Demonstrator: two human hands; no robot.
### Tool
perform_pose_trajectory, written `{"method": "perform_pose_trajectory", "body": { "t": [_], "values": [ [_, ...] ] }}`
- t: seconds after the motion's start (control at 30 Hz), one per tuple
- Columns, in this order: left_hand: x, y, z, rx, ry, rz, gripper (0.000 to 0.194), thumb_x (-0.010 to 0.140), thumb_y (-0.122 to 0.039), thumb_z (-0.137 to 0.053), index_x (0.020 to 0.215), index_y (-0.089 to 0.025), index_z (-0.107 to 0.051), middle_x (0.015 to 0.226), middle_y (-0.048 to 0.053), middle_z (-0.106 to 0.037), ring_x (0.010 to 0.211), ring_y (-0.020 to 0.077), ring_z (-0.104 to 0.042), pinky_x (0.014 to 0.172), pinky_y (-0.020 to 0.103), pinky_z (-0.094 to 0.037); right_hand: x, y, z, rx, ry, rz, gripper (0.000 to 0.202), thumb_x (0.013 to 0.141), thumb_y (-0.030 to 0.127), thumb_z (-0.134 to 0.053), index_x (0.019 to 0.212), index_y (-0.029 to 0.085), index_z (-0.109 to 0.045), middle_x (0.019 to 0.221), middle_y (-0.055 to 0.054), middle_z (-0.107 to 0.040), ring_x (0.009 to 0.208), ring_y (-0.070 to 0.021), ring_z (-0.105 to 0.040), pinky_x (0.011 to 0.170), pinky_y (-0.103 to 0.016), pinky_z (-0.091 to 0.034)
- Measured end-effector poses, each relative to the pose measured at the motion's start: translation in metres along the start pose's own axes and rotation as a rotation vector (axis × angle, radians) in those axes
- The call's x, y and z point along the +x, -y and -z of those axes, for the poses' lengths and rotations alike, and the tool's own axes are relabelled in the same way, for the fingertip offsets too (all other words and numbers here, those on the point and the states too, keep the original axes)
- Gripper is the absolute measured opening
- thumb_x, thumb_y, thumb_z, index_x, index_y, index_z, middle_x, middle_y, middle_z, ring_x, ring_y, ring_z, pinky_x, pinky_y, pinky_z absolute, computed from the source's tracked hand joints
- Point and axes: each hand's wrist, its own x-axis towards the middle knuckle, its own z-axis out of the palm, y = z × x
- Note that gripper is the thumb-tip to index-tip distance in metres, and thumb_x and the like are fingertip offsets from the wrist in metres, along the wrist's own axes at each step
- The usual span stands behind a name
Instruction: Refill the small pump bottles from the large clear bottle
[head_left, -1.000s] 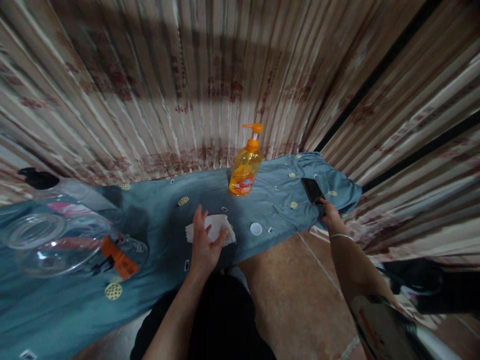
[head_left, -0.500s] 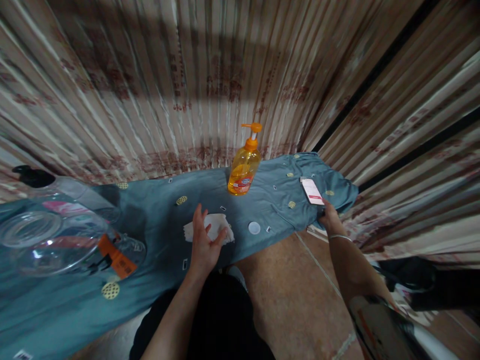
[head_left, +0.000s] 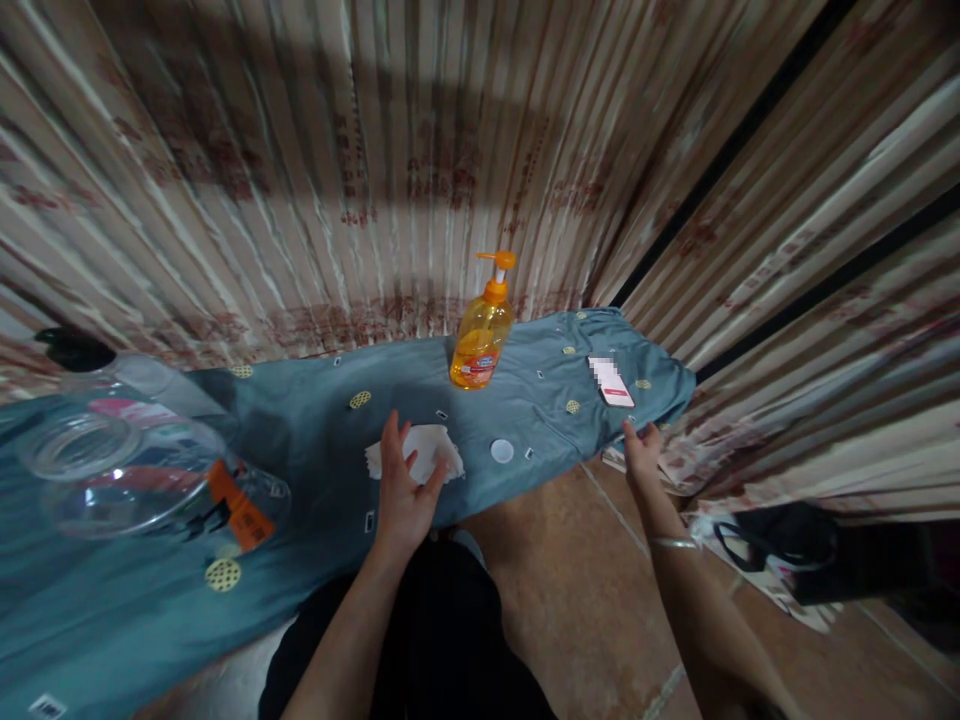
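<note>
My left hand (head_left: 406, 490) hovers with spread fingers over a white tissue (head_left: 429, 450) on the blue-green cloth (head_left: 315, 420), holding nothing. At the right, my right hand (head_left: 643, 447) is just off the near edge of a phone (head_left: 611, 382), fingers apart and nothing in them. The phone lies flat with its screen lit. Between the hands sits a small white round lid (head_left: 502, 451). Farther back stands an upright pump bottle (head_left: 480, 345) with an orange top and yellow liquid, partly filled.
A large clear plastic jar (head_left: 150, 480) with an orange label is at the left, beside a clear bottle with a black top (head_left: 79, 350). Pleated curtains (head_left: 420, 150) hang behind the cloth. Dark items (head_left: 787, 540) lie on the lower right.
My right hand has let go of the phone and drawn back toward me. The phone stays on the cloth. My left hand keeps its spread pose, and the view has shifted slightly.
</note>
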Motion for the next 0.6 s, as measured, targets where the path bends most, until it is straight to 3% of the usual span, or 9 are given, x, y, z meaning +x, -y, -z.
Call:
{"method": "perform_pose_trajectory", "body": {
  "t": [0.1, 0.2, 0.3, 0.43, 0.53, 0.6],
  "values": [
    [-0.006, -0.003, 0.009, 0.004, -0.011, -0.005, 0.091, 0.082, -0.036, -0.084, 0.161, -0.036, -0.039, 0.170, 0.016, -0.042, 0.154, 0.0364, -0.050, 0.111, 0.054, -0.056, -0.039, -0.001, -0.003, 0.118, 0.024, 0.055, 0.050, 0.091, 0.060, -0.069, 0.119, 0.019, -0.061, 0.120, -0.019, -0.069, 0.129, -0.0363, -0.063, 0.112, -0.052, -0.052],
    [-0.011, -0.008, 0.023, 0.009, -0.027, -0.011, 0.083, 0.083, -0.041, -0.083, 0.156, -0.032, -0.046, 0.163, 0.016, -0.049, 0.149, 0.0352, -0.055, 0.111, 0.054, -0.056, -0.084, 0.020, -0.021, 0.243, 0.199, 0.168, 0.055, 0.081, 0.070, -0.072, 0.107, 0.022, -0.069, 0.106, -0.012, -0.076, 0.102, -0.0299, -0.075, 0.098, -0.050, -0.062],
    [-0.015, -0.015, 0.039, 0.016, -0.033, -0.016, 0.065, 0.084, -0.046, -0.081, 0.143, -0.028, -0.059, 0.149, 0.015, -0.060, 0.137, 0.0331, -0.064, 0.107, 0.052, -0.059, -0.127, 0.063, -0.054, 0.457, 0.672, 0.309, 0.052, 0.087, 0.071, -0.070, 0.104, 0.022, -0.074, 0.087, -0.008, -0.077, 0.077, -0.0221, -0.072, 0.080, -0.043, -0.065],
    [-0.019, -0.027, 0.055, 0.034, -0.017, -0.031, 0.034, 0.089, -0.049, -0.072, 0.113, -0.025, -0.073, 0.118, 0.010, -0.074, 0.110, 0.0280, -0.075, 0.095, 0.045, -0.065, -0.172, 0.130, -0.110, 0.541, 0.969, 0.389, 0.046, 0.090, 0.067, -0.070, 0.098, 0.023, -0.077, 0.077, -0.002, -0.073, 0.065, -0.0152, -0.066, 0.067, -0.030, -0.059],
    [-0.022, -0.034, 0.066, 0.067, -0.027, -0.035, 0.029, 0.091, -0.051, -0.066, 0.096, -0.024, -0.076, 0.095, 0.007, -0.075, 0.087, 0.0240, -0.077, 0.080, 0.037, -0.066, -0.199, 0.166, -0.145, 0.602, 1.103, 0.461, 0.044, 0.091, 0.066, -0.070, 0.094, 0.022, -0.076, 0.073, 0.000, -0.070, 0.063, -0.0143, -0.064, 0.063, -0.027, -0.055],
    [-0.023, -0.037, 0.074, 0.092, -0.058, -0.031, 0.031, 0.090, -0.053, -0.065, 0.086, -0.024, -0.075, 0.082, 0.005, -0.073, 0.073, 0.0217, -0.074, 0.071, 0.035, -0.064, -0.214, 0.176, -0.162, 0.614, 1.133, 0.463, 0.041, 0.090, 0.063, -0.072, 0.094, 0.023, -0.075, 0.071, 0.002, -0.069, 0.062, -0.0143, -0.063, 0.062, -0.027, -0.054]
  ]
}}
